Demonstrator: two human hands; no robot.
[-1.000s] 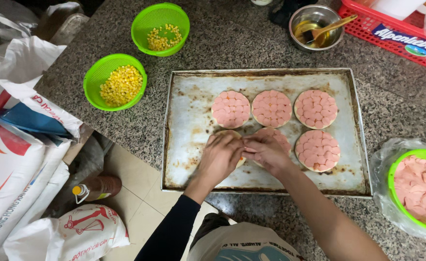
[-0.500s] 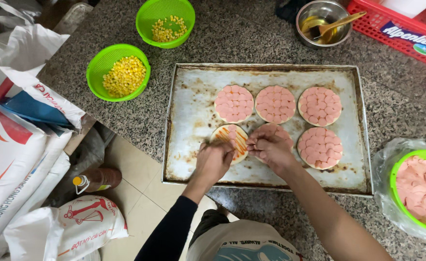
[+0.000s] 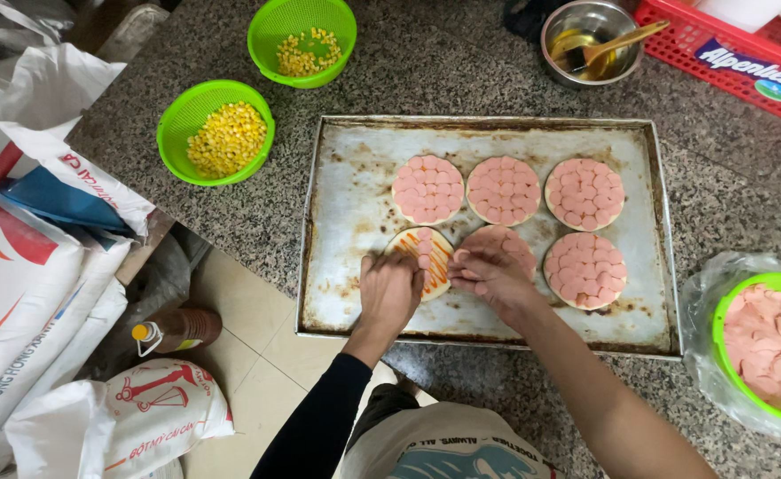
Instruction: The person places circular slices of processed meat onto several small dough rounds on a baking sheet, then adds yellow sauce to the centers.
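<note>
On the gray counter [image 3: 461, 62] sits one big metal tray [image 3: 346, 293] with six small round breads: five covered in pink sausage slices and one sauced bread [image 3: 426, 257] with just a few. Three green bowls stand near, two of corn [image 3: 228, 137] and one of sausage [image 3: 767, 341]. The left hand [image 3: 390, 293] lies flat and loose on the sauced bread, and the right hand [image 3: 488, 273] pinches a slice beside it.

**Worn metal, glossy plastic, speckled stone**

The tray [image 3: 355, 177] is dull metal, stained and rust-blotched along its rim. The counter [image 3: 426, 80] is speckled, polished stone. At ten and twelve o'clock sit glossy green plastic baskets [image 3: 177, 115], finely meshed. The bowl [image 3: 616, 22] is shiny steel. Sausage slices [image 3: 427, 189] look smooth and matt.
</note>
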